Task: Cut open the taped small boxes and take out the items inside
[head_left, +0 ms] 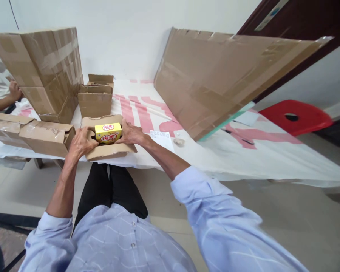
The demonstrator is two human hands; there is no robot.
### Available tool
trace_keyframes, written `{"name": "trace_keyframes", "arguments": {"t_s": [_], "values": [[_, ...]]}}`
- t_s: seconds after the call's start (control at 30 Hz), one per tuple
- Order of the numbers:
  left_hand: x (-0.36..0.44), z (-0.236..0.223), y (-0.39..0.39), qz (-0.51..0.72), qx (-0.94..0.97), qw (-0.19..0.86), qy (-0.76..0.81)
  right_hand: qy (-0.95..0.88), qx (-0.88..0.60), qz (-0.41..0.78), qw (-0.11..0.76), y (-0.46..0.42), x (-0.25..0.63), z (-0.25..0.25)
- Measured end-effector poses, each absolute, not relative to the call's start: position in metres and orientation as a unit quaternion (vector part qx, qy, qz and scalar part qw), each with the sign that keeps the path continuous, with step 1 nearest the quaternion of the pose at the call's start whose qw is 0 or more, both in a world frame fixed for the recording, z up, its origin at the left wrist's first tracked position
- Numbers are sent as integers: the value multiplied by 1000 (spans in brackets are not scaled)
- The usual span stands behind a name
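A yellow box (108, 134) with red lettering sits in the mouth of a small open cardboard carton (110, 151), its flaps folded outward. My left hand (82, 142) is closed at the left end of the yellow box, with the thumb bent against it. From the other side, my right hand (132, 133) grips the right end, its thumb along the lower corner. Fingertips of both hands are partly hidden inside the carton. How deep the yellow box reaches into the carton cannot be seen.
Closed cartons (45, 134) line the front edge at left, before a tall taped cardboard stack (51, 71). Open cartons (95, 104) stand behind. A large cardboard panel (215, 79) leans at right, near a paper sheet (163, 140) and a red stool (297, 117). Another person's hand (15, 90) shows far left.
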State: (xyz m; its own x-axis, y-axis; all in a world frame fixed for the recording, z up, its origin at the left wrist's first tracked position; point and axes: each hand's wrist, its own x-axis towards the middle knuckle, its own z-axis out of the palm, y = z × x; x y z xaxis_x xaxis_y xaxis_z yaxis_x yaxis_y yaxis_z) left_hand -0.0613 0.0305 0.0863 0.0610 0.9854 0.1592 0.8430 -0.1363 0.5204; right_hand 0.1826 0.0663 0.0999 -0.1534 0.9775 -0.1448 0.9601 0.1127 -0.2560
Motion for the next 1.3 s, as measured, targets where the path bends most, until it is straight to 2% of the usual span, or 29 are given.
{"name": "trace_keyframes", "arguments": {"t_s": [0.13, 0.27, 0.4, 0.5, 0.77, 0.9, 1.03, 1.13, 1.2, 1.3], "values": [[-55, 85, 36, 229, 707, 121, 658, -745, -653, 133, 13, 68, 176, 103], [-58, 86, 31, 269, 702, 106, 650, -747, -652, 129, 22, 62, 176, 108], [-64, 86, 21, 309, 700, 125, 632, -753, -642, 129, 70, 52, 182, 112], [-64, 83, 16, 322, 704, 96, 626, -751, -640, 132, 98, 46, 185, 111], [-56, 89, 10, 226, 721, 29, 655, -751, -632, 105, 158, 47, 200, 101], [-68, 83, 11, 300, 704, 27, 643, -719, -626, 160, 256, 49, 216, 85], [-87, 70, 18, 455, 626, 71, 629, -623, -589, 319, 404, 50, 230, 56], [-95, 60, 18, 499, 582, 183, 615, -537, -574, 418, 456, 49, 237, 37], [-96, 55, 15, 488, 571, 234, 617, -525, -577, 422, 463, 49, 244, 28], [-96, 51, 5, 469, 586, 242, 615, -588, -631, 295, 411, 47, 268, 19]]}}
